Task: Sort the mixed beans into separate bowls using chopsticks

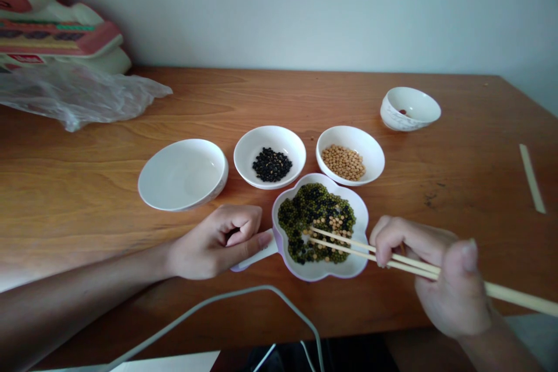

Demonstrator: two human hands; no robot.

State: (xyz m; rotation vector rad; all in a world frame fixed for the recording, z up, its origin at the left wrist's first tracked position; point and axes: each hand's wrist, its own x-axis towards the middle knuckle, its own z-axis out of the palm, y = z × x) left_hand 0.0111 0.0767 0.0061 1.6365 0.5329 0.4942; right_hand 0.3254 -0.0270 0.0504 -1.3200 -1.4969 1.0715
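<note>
My left hand [222, 241] is closed on the handle of a white flower-shaped dish [360, 215] with a lilac rim. Green, black and tan beans [316, 209] lie mixed in this dish. Between the fingers of my right hand [436, 267] is a pair of chopsticks [403, 261], whose tips reach down among the beans. Right behind the dish stand a white bowl [244, 157] with black beans [272, 164] and another bowl [370, 154] with tan soybeans [343, 162]. An oval-looking white bowl [183, 174] to the left has nothing visible in it.
A small bowl [403, 122] with a few reddish bits stands at the back right. One pale flat strip [532, 177] lies at the far right. Clear plastic [87, 96] and a pink toy-like object [61, 40] occupy the back left. A white cable [261, 288] loops across the table's front edge.
</note>
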